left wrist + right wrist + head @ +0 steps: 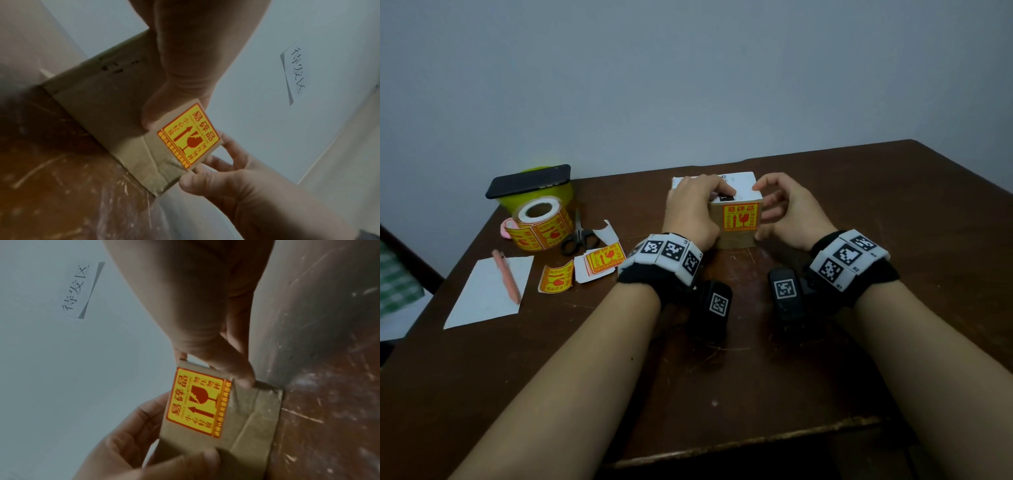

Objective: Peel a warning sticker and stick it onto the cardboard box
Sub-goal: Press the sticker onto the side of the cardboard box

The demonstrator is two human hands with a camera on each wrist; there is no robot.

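A small cardboard box (736, 239) stands on the dark wooden table (859, 342), mid-table. A yellow and red warning sticker (741, 216) lies flat on its near face, also seen in the wrist views as the sticker (189, 138) (199, 402) on the brown box (98, 100) (252, 418). My left hand (688, 212) grips the box's left side, fingers over the top, thumb beside the sticker. My right hand (787, 209) holds the right edge, its fingers curled round the side and its thumb on the near face.
At the left are a sticker roll (541, 226), a phone (529, 181) on a yellow-green tub (551, 200), scissors (580, 236), loose stickers (604, 260) and white paper (482, 301) with a pink pen (506, 277). A handwritten note (292, 73) hangs on the wall.
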